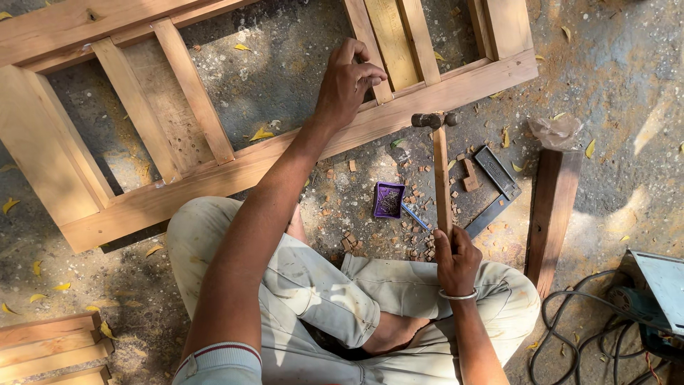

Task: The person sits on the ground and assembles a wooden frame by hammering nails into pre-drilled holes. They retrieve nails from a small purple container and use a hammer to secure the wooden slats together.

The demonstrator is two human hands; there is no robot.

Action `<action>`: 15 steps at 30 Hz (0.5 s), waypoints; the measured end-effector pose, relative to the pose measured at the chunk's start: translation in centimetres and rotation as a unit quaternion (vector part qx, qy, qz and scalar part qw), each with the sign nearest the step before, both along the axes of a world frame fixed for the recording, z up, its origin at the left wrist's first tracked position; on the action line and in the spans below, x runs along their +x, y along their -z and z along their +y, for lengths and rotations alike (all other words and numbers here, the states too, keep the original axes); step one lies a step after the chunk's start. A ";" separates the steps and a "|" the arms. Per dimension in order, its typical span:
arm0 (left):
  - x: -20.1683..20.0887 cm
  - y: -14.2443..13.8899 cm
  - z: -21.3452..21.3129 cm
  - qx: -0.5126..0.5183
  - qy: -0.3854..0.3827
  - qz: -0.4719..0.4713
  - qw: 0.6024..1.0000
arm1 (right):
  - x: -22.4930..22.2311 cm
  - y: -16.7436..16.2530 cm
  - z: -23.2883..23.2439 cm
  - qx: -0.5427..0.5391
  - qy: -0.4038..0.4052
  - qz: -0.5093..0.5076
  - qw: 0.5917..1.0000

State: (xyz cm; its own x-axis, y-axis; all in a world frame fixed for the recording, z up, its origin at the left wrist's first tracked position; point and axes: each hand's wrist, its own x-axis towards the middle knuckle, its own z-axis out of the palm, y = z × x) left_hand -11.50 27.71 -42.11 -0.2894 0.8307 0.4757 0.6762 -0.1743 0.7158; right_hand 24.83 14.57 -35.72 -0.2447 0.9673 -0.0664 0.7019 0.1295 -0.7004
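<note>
I sit cross-legged on the ground in front of a large wooden frame (214,178) with several slats. My left hand (349,82) reaches forward to the frame's bottom rail, fingers pinched together at the foot of an upright slat (367,43); what they pinch is too small to see. My right hand (454,258) grips the wooden handle of a hammer (442,171), whose metal head (433,120) hovers just below the rail, right of my left hand.
A small purple box of nails (389,199) lies on the ground among wood chips. A black metal square (495,187) and a dark plank (552,214) lie to the right. A power tool (659,292) with coiled cable sits at the far right. Stacked wood (50,349) is at the lower left.
</note>
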 end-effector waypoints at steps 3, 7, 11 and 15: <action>0.3 0.5 0.2 -0.112 0.044 -0.093 0.988 | -0.1 0.1 0.0 -0.003 0.002 -0.008 1.000; 0.8 1.8 0.4 -0.096 0.087 -0.157 0.979 | -0.3 0.1 0.1 -0.015 0.008 -0.025 1.000; 0.9 2.5 0.8 -0.105 0.118 -0.165 0.973 | -0.4 0.2 0.2 -0.027 0.005 -0.032 0.999; 0.8 2.4 0.8 -0.155 0.129 -0.207 0.957 | -0.4 0.4 0.1 -0.009 -0.011 -0.025 1.000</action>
